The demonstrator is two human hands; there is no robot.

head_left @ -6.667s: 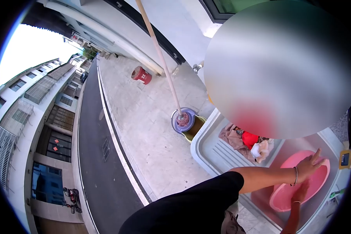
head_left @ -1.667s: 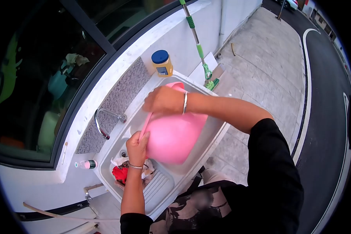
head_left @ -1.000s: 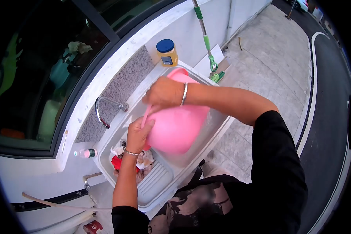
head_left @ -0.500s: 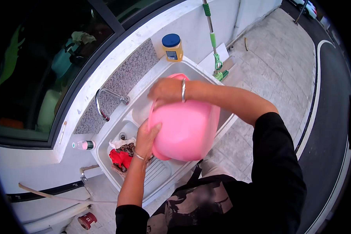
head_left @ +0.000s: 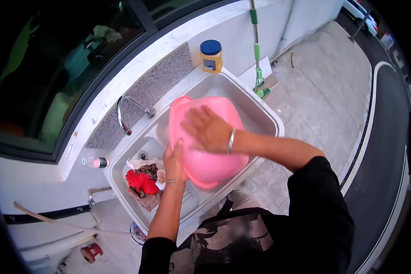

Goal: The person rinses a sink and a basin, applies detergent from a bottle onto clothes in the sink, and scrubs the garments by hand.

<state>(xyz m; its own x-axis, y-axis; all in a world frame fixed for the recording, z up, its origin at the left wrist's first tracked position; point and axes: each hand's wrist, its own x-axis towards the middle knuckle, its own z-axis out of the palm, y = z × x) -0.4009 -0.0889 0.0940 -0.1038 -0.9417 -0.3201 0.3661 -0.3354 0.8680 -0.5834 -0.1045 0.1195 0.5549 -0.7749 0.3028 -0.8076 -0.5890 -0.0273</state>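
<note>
A pink plastic basin [head_left: 226,169] is tilted on its side over the sink [head_left: 273,118], its outer surface toward me. My left hand [head_left: 173,163] grips the basin's rim on the left, thumb on the outside; the other fingers are largely hidden. Against the outer wall lies my right hand [head_left: 209,131], fingers spread and slightly blurred, a silver bangle on its wrist. Below and left of the basin, a heap of wet-looking clothes [head_left: 142,183], red, patterned and pale, lies in the ridged left part of the sink.
A chrome faucet [head_left: 120,115] arches over the sink's back edge. A blue-lidded jar [head_left: 211,57] stands at the far corner, a small bottle [head_left: 96,162] at the left. A green-handled mop [head_left: 257,55] leans by the wall. A red bucket [head_left: 92,252] sits on the ground.
My right hand has moved from the basin's upper rim down onto its outer wall, fingers now spread. The basin has turned somewhat, while my left hand still holds its rim.
</note>
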